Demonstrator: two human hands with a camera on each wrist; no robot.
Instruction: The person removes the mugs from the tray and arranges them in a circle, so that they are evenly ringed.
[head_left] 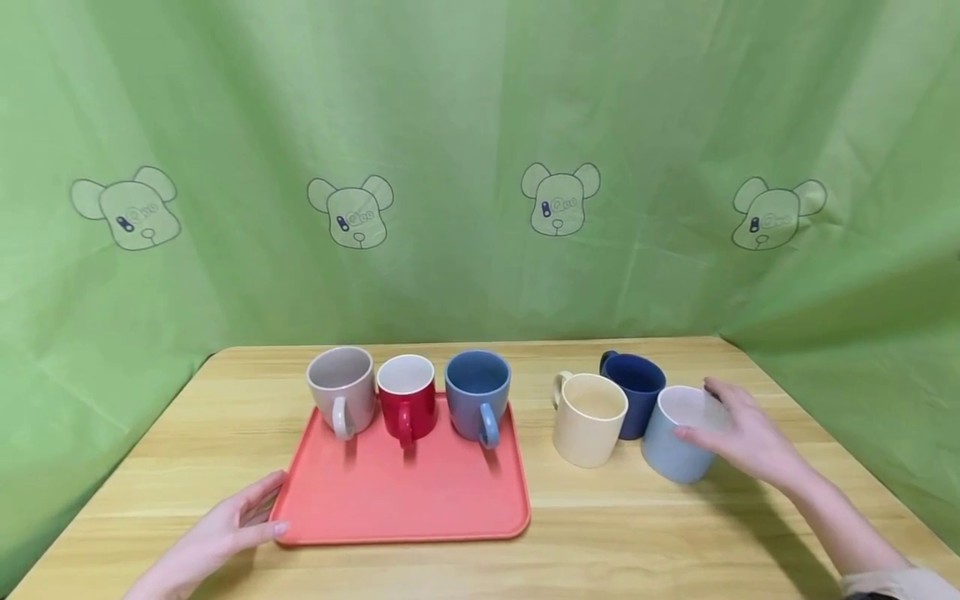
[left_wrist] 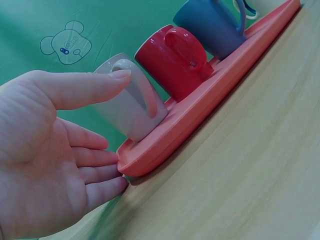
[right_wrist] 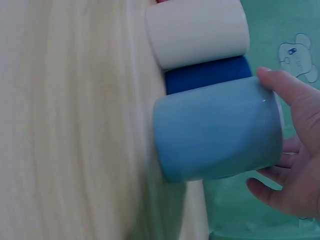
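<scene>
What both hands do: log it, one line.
left hand: touching tray | right hand: touching light-blue mug | on tray: gray mug, red mug, blue mug | off tray: cream mug, navy mug

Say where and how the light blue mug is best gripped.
Probably by the upper wall near its rim, from the right: the light blue mug stands upright, shows no clear handle, and has the navy mug and cream mug to its left.

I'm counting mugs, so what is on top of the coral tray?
On the coral tray, along its far edge, stand a pale grey mug, a red mug and a blue mug, handles toward the viewer. The surface beneath them is covered, unseen.
</scene>
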